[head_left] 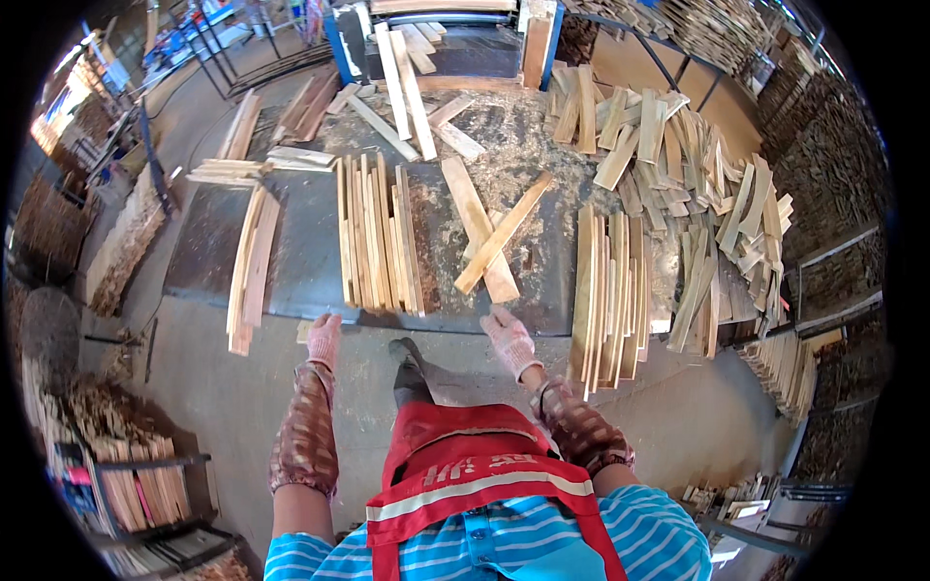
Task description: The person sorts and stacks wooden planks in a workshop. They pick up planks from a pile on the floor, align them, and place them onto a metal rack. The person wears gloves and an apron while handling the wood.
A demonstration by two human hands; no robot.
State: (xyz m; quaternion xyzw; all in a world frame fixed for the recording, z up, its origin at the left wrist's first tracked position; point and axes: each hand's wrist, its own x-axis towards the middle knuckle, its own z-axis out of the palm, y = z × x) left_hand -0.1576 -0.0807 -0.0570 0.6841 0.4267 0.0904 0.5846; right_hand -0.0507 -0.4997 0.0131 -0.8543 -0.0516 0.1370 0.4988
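My left hand (pixel 325 341), in a pale pink knit glove, hovers just in front of the table's near edge with its fingers loosely stretched and nothing visible in them. To its upper right lies a bundle of narrow wooden slats (pixel 373 237) set side by side. My right hand (pixel 509 341), gloved alike, reaches toward the near end of a wide wooden board (pixel 472 208), fingers extended; whether they touch it is hard to tell. A narrower board (pixel 523 215) lies crosswise over that one.
The dark metal table (pixel 310 252) holds a leaning pair of boards (pixel 254 261) at left and a slat stack (pixel 608 290) overhanging its edge at right. Beyond lies a heap of loose slats (pixel 668 145). A blue-framed machine (pixel 441 53) stands at the far side, with slats at its mouth.
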